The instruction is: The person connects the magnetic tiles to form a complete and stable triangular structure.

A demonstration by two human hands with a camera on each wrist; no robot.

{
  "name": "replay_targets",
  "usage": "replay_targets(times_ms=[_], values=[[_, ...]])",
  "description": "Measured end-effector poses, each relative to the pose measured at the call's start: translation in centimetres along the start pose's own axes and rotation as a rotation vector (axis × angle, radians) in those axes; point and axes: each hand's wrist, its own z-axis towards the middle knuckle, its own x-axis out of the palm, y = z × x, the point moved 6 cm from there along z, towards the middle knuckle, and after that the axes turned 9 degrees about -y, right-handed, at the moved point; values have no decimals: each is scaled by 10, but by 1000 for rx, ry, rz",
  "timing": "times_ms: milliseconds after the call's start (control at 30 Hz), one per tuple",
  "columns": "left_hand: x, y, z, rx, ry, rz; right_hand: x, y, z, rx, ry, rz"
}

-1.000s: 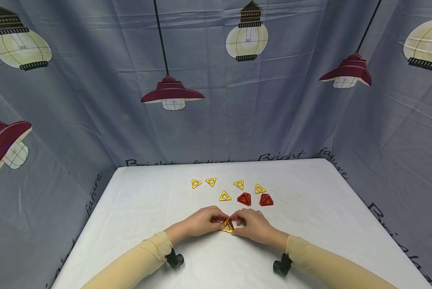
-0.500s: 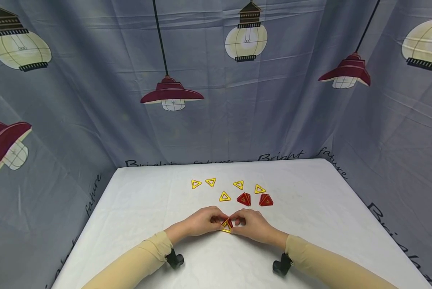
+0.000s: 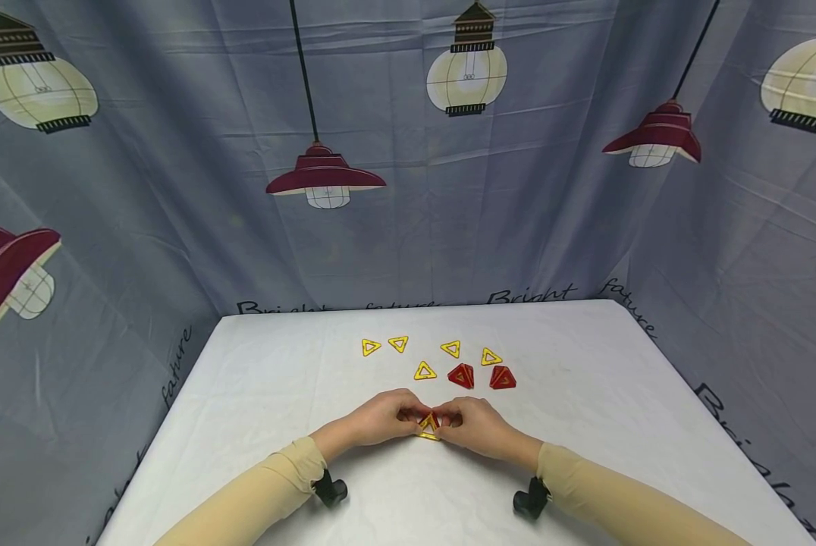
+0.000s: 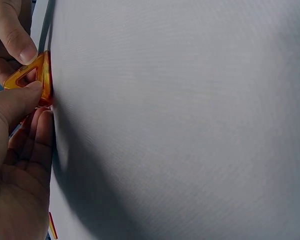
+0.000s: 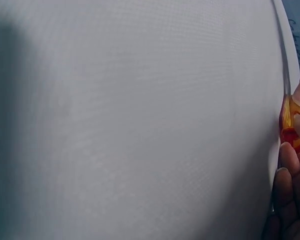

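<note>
Near the middle of the white table, my left hand and right hand pinch a small triangular piece from its two sides. Its near face is a yellow triangular tile with an open centre, standing tilted with the point up. Red tile edges show behind it. In the left wrist view the left thumb presses on the yellow tile while the fingers lie behind and below; the right thumb sits at its upper corner. The right wrist view shows yellow and red plastic at its right edge, partly covered by fingers.
Beyond the hands lie two red pyramid-shaped pieces. Several flat yellow triangular tiles are spread further back on the white tabletop. A grey-blue curtain printed with lamps hangs behind and at both sides.
The right hand has shifted very slightly, its fingers closing in at the top of the tilted piece. The left hand and the tiles on the table stay put.
</note>
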Motion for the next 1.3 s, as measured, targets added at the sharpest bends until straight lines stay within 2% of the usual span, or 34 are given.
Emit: replay_targets(times_ms=[233, 467, 633, 733, 900, 1067, 1300], values=[[0, 1, 0, 17, 5, 2, 0, 2, 0, -6, 5, -8], [1, 3, -2, -9, 5, -7, -2, 2, 0, -3, 14, -13], [1, 4, -5, -18, 6, 42, -6, 3, -1, 19, 11, -48], [0, 4, -6, -20, -2, 83, -7, 2, -1, 5, -1, -109], [0, 3, -7, -7, -30, 124, -6, 2, 0, -68, -11, -204], [-1, 0, -6, -3, -70, 157, -8, -1, -2, -94, -48, -200], [-2, 1, -3, -16, -169, 275, -12, -8, -6, -52, -107, -206]])
